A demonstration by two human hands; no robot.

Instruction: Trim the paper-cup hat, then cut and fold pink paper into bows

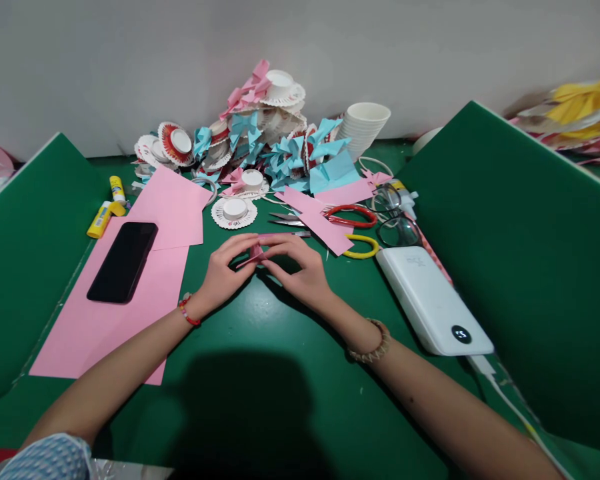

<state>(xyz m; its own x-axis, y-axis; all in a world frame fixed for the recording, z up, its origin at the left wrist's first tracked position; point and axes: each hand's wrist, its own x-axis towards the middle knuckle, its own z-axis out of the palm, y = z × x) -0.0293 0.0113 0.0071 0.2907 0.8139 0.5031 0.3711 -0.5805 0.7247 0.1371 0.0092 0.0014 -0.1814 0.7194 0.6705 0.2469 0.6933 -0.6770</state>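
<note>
Between both hands, just above the green table, is a small piece of pink paper (254, 254) that looks folded. My left hand (229, 265) pinches it from the left, and my right hand (300, 265) grips it from the right with thumb and fingers. The fingers cover much of the paper. Right behind the hands lies a thin pen-like tool (300, 234). A little farther back sits a white paper-cup hat shape (234, 211) with a fringed brim. Red-handled scissors (353, 217) and yellow-handled scissors (363, 247) lie to the right, partly under a pink paper strip (325, 227).
A phone (123, 262) rests on pink paper sheets (165, 313) at left, near glue sticks (99, 220). Behind are piled cup hats with bows (250, 137) and stacked paper cups (364, 127). Glasses (399, 230) and a white power bank (433, 300) lie right. Green panels (520, 253) flank the table.
</note>
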